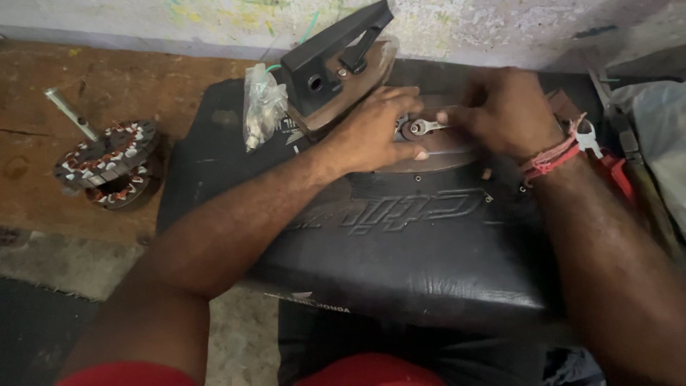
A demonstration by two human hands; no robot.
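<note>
Working on an iron soleplate [436, 154] that lies on a black padded seat [414, 243], both hands right over it. Left hand [375, 132] presses flat on the plate, fingers spread, gripping nothing. Right hand [504, 114] is closed around a small spanner [423, 127], its ring end sitting on a fitting at the plate's middle. Black iron cover with handle [339, 53] rests tilted just behind the left hand, touching the plate's far edge. Clear plastic bag of small parts [261, 107] stands beside the cover, on the left. Wound motor stator [111, 164] lies well apart on the brown floor [107, 78], metal rod [68, 111] near it.
</note>
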